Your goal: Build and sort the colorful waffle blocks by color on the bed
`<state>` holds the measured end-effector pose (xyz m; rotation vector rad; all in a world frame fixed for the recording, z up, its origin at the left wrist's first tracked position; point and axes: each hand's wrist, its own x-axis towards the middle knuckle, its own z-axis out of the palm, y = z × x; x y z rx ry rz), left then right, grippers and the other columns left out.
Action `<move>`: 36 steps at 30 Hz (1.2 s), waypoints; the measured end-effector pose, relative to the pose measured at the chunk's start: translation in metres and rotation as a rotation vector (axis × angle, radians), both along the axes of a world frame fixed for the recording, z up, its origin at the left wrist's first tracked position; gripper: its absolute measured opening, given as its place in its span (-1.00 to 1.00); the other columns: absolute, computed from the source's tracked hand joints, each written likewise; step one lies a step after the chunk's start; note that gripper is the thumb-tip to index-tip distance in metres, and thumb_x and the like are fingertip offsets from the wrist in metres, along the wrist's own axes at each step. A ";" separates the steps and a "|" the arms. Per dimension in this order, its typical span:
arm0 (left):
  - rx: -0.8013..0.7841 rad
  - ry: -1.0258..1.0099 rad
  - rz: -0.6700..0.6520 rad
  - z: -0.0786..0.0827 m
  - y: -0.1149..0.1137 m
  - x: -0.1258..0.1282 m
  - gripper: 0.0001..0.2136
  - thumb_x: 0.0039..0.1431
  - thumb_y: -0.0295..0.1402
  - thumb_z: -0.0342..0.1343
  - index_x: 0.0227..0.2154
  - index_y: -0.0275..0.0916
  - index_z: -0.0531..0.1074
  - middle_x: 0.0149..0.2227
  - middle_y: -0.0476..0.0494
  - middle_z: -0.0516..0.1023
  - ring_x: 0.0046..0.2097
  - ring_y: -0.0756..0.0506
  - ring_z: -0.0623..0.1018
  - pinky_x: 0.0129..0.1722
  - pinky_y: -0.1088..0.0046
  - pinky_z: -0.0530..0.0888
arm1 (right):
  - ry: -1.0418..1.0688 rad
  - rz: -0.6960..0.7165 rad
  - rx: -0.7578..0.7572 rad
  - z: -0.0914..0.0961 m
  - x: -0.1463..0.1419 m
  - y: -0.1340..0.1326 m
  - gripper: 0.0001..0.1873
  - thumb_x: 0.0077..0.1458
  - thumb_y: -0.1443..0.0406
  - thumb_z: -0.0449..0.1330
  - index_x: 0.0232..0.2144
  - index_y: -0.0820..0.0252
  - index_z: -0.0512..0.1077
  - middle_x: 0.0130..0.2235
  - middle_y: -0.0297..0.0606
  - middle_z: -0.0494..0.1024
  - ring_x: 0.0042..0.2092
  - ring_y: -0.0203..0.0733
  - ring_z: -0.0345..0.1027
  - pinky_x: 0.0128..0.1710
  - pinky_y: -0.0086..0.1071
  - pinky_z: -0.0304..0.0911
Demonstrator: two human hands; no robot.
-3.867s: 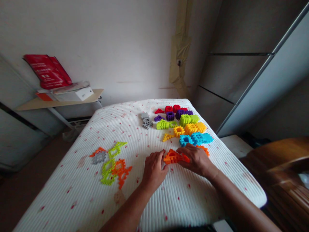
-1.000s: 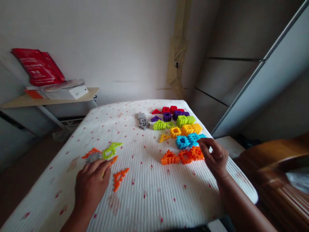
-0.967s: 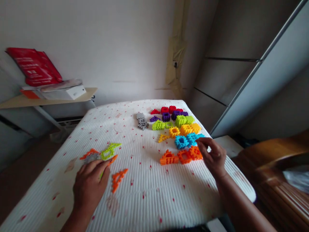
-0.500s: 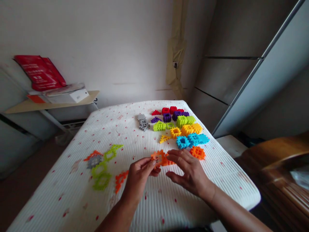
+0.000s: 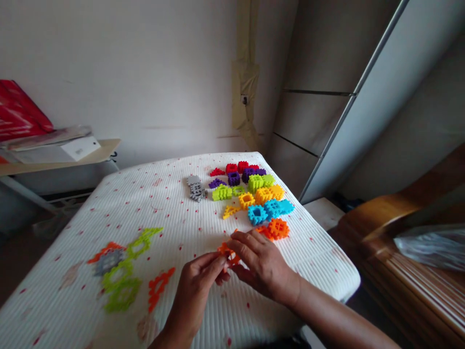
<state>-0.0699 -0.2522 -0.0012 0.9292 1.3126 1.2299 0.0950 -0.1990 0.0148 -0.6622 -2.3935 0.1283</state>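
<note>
Close to the near side of the white quilted mattress (image 5: 189,325), both hands meet over one small orange lattice piece (image 5: 225,248). The left hand (image 5: 196,285) pinches it between thumb and fingers. The right hand (image 5: 264,269) arches over the other side, its fingers bent and set narrow at the piece; whether they grip it too cannot be told, since their undersides are hidden.

Just beyond the right hand lies an orange windowed block (image 5: 279,229), with more orange partly covered by the knuckles. Farther back are a blue hollow block (image 5: 256,214), a yellow hollow block (image 5: 247,200) and other toothed pieces grouped in rows by colour. To the left, well apart from those rows, an orange triangular frame (image 5: 158,291) lies flat by itself, near a green lattice panel (image 5: 123,294) and a grey panel (image 5: 108,262).

The step in hand appears to be two-handed handling of the orange lattice piece, perhaps turning or bending it. The next move seems to call for a steady left pinch and light, precise pressure from the right fingers
</note>
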 end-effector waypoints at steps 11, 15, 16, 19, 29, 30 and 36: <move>0.004 0.095 0.061 -0.003 -0.004 0.006 -0.68 0.00 -0.08 0.13 -0.49 -0.30 0.47 -0.59 -0.08 0.46 -0.47 -0.03 0.40 -0.42 0.48 0.35 | -0.054 -0.068 -0.128 0.016 0.093 0.033 -0.61 0.13 0.37 0.10 0.04 0.13 0.29 -0.01 -0.13 0.45 -0.01 -0.13 0.32 -0.03 -0.19 0.30; 0.017 0.136 0.147 -0.012 -0.004 -0.006 -0.67 0.00 -0.06 0.13 -0.48 -0.28 0.45 -0.58 -0.06 0.46 -0.45 -0.03 0.42 -0.39 0.49 0.37 | -0.208 -0.101 -0.122 0.002 0.133 0.062 -0.58 0.07 0.44 0.12 0.00 0.11 0.35 -0.02 -0.16 0.47 0.02 -0.09 0.31 0.00 -0.12 0.27; 0.011 0.151 0.155 -0.013 -0.004 -0.007 -0.66 -0.01 -0.05 0.14 -0.48 -0.28 0.45 -0.59 -0.06 0.46 -0.45 -0.04 0.42 -0.39 0.49 0.37 | -0.232 -0.109 -0.135 -0.003 0.137 0.066 -0.55 0.05 0.43 0.14 0.02 0.11 0.33 0.01 -0.15 0.45 0.04 -0.07 0.30 0.02 -0.11 0.26; -0.009 0.186 0.156 -0.014 -0.006 -0.006 -0.63 -0.04 -0.02 0.14 -0.47 -0.30 0.46 -0.60 -0.09 0.48 -0.46 -0.06 0.43 -0.41 0.48 0.38 | -0.242 -0.162 -0.177 -0.013 0.138 0.069 -0.48 0.02 0.35 0.22 0.06 0.12 0.30 0.01 -0.14 0.45 0.02 -0.07 0.31 0.01 -0.12 0.27; -0.003 0.211 0.176 -0.018 -0.004 -0.008 -0.61 -0.05 -0.01 0.15 -0.42 -0.31 0.48 -0.58 -0.09 0.49 -0.45 -0.06 0.45 -0.40 0.48 0.41 | -0.270 -0.404 -0.144 -0.013 0.112 0.054 -0.62 0.06 0.21 0.21 -0.05 0.18 0.38 -0.15 -0.15 0.54 -0.11 -0.08 0.38 -0.09 -0.19 0.27; -0.001 0.208 0.177 -0.018 -0.004 -0.008 -0.61 -0.05 -0.01 0.15 -0.42 -0.32 0.48 -0.58 -0.09 0.49 -0.45 -0.06 0.45 -0.40 0.47 0.41 | -0.277 -0.423 -0.136 -0.014 0.111 0.054 -0.63 0.07 0.21 0.20 -0.05 0.18 0.38 -0.16 -0.15 0.54 -0.12 -0.08 0.39 -0.10 -0.19 0.26; -0.010 0.208 0.187 -0.020 -0.004 -0.009 -0.60 -0.05 -0.01 0.15 -0.42 -0.31 0.48 -0.58 -0.10 0.49 -0.44 -0.07 0.46 -0.39 0.47 0.41 | -0.317 -0.524 -0.094 -0.018 0.109 0.052 -0.55 0.07 0.07 0.18 -0.06 0.21 0.39 -0.23 -0.13 0.54 -0.19 -0.07 0.40 -0.16 -0.22 0.23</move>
